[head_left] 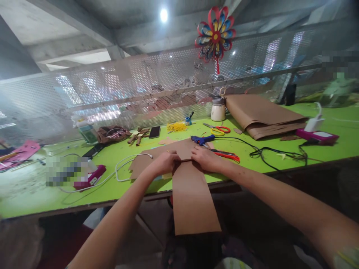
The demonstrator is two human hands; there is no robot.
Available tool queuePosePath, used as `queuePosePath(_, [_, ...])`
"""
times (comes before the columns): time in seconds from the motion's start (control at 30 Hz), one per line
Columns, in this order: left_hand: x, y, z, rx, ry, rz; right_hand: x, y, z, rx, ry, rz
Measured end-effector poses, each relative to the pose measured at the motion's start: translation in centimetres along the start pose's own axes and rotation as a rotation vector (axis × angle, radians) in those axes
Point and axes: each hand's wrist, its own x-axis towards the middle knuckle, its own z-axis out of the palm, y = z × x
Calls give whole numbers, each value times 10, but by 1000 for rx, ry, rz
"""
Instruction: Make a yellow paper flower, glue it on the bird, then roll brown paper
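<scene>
A strip of brown paper (193,198) hangs over the table's front edge, with a narrow fold at its upper end. My left hand (166,163) pinches the left end of that fold, and my right hand (204,158) pinches the right end. Under and behind the hands lies a larger brown paper sheet (146,164). Just beyond my right hand is a blue glue gun (202,140). Scissors with red-orange handles (228,155) lie beside my right wrist. A white cable (123,160) runs across the sheet left of my left hand.
Folded brown paper (260,110) lies at the back right near a purple power strip (316,136). Another power strip (94,176) sits at left. Further back are a white jar (218,110), yellow-and-red scissors (220,130), yellow shreds (177,127), a phone (155,132) and a bottle (86,131).
</scene>
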Motion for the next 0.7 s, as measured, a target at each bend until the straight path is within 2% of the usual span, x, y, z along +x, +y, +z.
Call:
queuePosePath(0.13, [21,-7,-18,-122,-142,-124,0,-1,3,-8,38,32])
queuePosePath(0.2, [31,-9,-21,-211,-145,-161,1,0,3,-21,77,65])
queuePosePath(0.3, [38,-11,-16,-307,-101,-131,1,1,1,-25,138,123])
queuePosePath(0.47, [34,-15,-1,-501,-57,-83,1,0,-2,-25,192,134])
queuePosePath(0.7, [26,-8,-10,-598,-122,-70,0,-2,-5,-38,256,94])
